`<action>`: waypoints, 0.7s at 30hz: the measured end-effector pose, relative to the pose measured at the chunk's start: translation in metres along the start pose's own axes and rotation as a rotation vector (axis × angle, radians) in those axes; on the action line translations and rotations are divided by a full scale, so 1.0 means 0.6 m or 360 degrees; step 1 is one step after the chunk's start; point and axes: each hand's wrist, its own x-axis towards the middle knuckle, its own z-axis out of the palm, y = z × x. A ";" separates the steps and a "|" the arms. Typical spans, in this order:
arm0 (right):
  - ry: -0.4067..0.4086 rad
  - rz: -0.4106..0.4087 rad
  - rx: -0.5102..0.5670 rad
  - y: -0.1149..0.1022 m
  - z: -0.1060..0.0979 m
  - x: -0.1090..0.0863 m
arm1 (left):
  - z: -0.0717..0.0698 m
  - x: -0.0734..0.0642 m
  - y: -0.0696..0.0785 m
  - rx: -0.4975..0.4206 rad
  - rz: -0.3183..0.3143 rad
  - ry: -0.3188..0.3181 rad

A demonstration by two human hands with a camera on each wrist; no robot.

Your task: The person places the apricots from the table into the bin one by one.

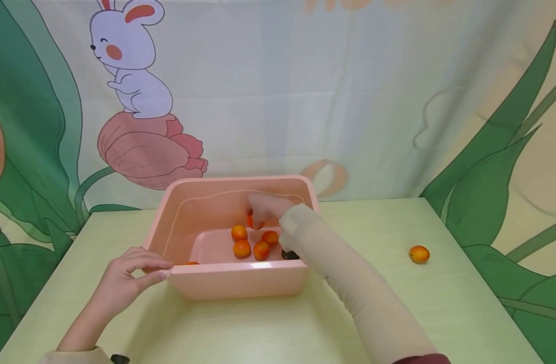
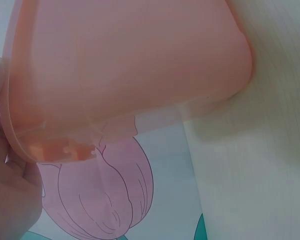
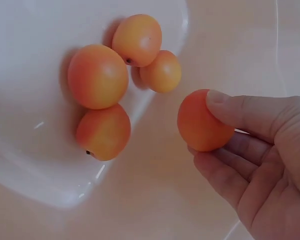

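A pink plastic bin (image 1: pixel 239 283) stands on the table with several small orange-yellow fruits (image 1: pixel 262 251) on its floor. At the bin's front left corner, my left hand (image 1: pixel 123 275) pinches the rim between thumb and fingers. My right hand (image 1: pixel 268 206) reaches into the bin near its back wall. Between its thumb and fingertips it holds an orange-red fruit (image 3: pixel 202 120), apart from the cluster of fruits (image 3: pixel 97 77) in the right wrist view. One more fruit (image 1: pixel 192 263) peeks over the front rim beside my left hand, mostly hidden by the bin's wall.
A single fruit (image 1: pixel 419 254) lies on the pale green table (image 1: pixel 460 303), to the right of the bin. Behind the table hangs a printed cloth (image 1: pixel 260 101) with a rabbit and leaves. The bin sits close to the table's back edge.
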 end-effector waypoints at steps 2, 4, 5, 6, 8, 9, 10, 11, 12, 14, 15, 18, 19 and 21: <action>0.0045 0.0207 0.0207 0.001 -0.001 -0.010 | 0.000 0.000 0.000 0.0000 0.0005 0.0001; 0.0066 0.0224 0.0194 0.002 0.000 -0.009 | 0.000 0.000 -0.001 -0.0005 0.0017 0.0006; 0.0067 0.0215 0.0183 0.001 0.000 -0.007 | 0.000 0.001 -0.001 -0.0005 0.0021 0.0011; 0.0055 0.0188 0.0146 0.003 0.001 -0.001 | -0.001 0.001 0.000 -0.0006 0.0026 0.0014; 0.0052 0.0153 0.0092 0.004 0.002 0.009 | -0.001 0.001 0.001 -0.0010 0.0032 0.0016; 0.0051 0.0164 0.0106 0.005 0.002 0.012 | -0.001 0.001 0.001 -0.0011 0.0034 0.0016; 0.0045 0.0176 0.0122 0.006 0.003 0.015 | -0.001 0.002 0.001 -0.0009 0.0033 0.0016; 0.0044 0.0173 0.0119 0.006 0.002 0.016 | -0.001 0.002 0.002 -0.0007 0.0032 0.0015; 0.0038 0.0161 0.0108 0.007 0.002 0.019 | -0.001 0.002 0.002 -0.0008 0.0033 0.0015; 0.0041 0.0173 0.0126 0.006 0.001 0.018 | -0.001 0.002 0.002 -0.0008 0.0034 0.0013; 0.0027 0.0154 0.0119 0.007 0.001 0.023 | -0.001 0.002 0.002 -0.0008 0.0034 0.0013; 0.0006 0.0104 0.0069 0.009 0.001 0.031 | -0.001 0.002 0.002 -0.0013 0.0031 0.0011; -0.0004 0.0113 0.0084 0.011 0.002 0.034 | 0.000 0.001 0.002 -0.0013 0.0028 0.0007; -0.0010 0.0121 0.0097 0.014 0.003 0.040 | 0.000 0.001 0.002 -0.0015 0.0024 0.0004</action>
